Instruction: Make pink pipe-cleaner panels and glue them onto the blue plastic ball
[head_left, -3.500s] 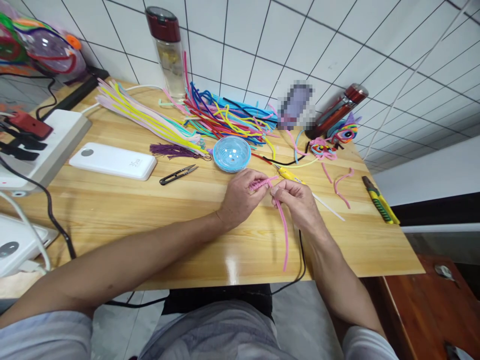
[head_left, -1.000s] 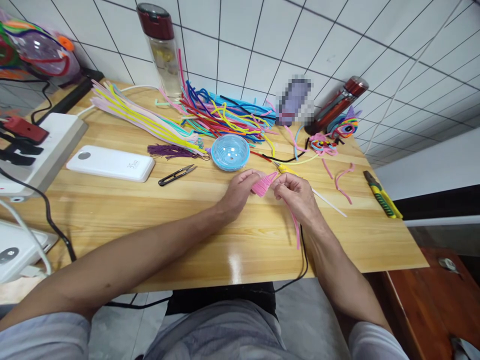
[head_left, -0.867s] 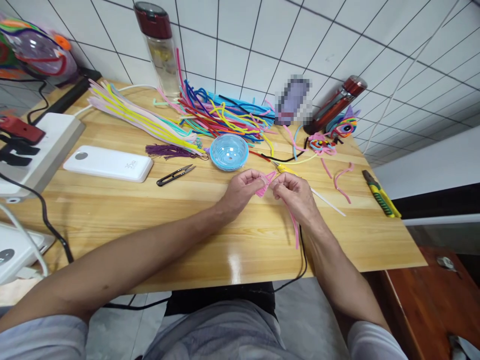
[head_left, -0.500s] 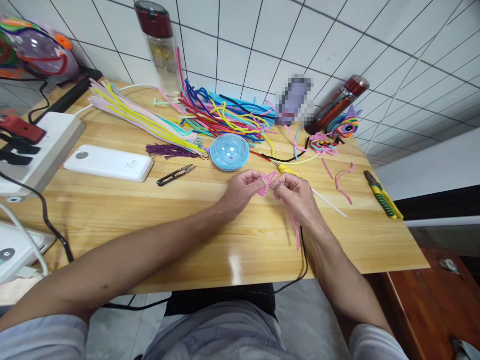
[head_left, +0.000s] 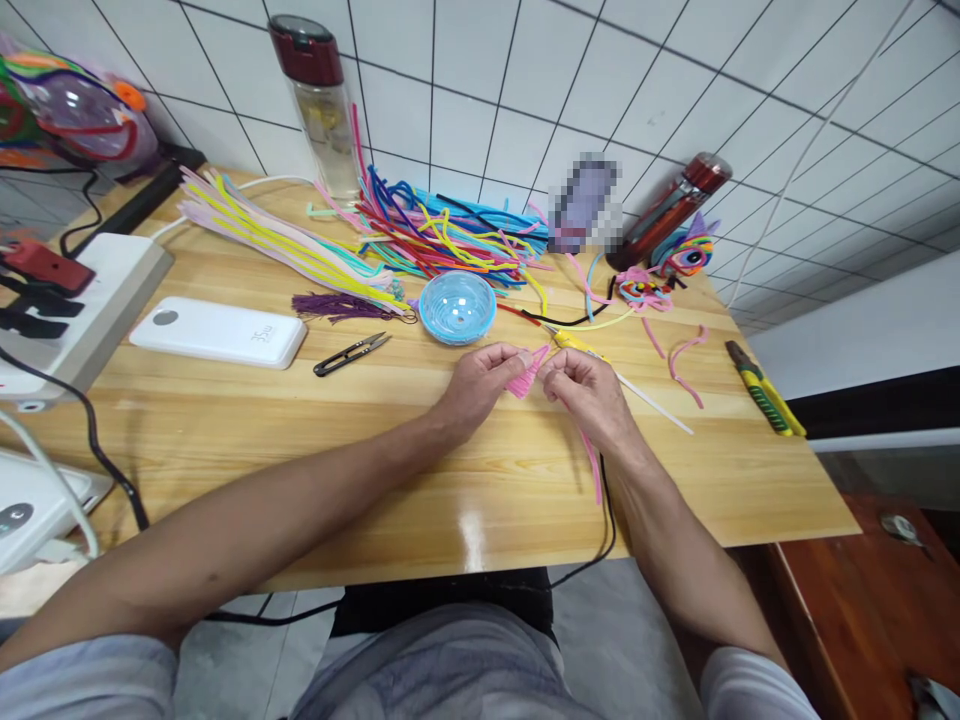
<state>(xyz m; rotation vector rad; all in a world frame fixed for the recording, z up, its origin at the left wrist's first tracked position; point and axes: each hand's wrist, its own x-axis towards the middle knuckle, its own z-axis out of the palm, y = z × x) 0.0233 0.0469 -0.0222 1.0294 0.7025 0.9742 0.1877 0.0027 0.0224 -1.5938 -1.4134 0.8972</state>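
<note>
Between thumb and fingers, my left hand (head_left: 484,388) pinches a small pink triangle (head_left: 525,376) that looks made of bent pipe cleaner in close rows. My right hand (head_left: 592,390) is closed just to the right of it, pinching a pink pipe cleaner (head_left: 598,485) whose loose end hangs below the palm. Both fingertips hide where the strand meets the triangle. Right behind my right hand lies a yellow-handled tool (head_left: 574,343), partly covered by the fingers. A blue bowl (head_left: 457,308) stands beyond my left hand.
Pipe cleaners of many colours (head_left: 450,230) are heaped along the wall. Thread snips (head_left: 351,354) and a white power bank (head_left: 217,332) lie to the left. Green-and-yellow pliers (head_left: 765,388) rest near the right edge. A black cable (head_left: 611,510) runs over the front edge.
The pink triangle has turned slightly, so more of its ridged face shows between my hands. Both hands keep their grip and have barely moved.
</note>
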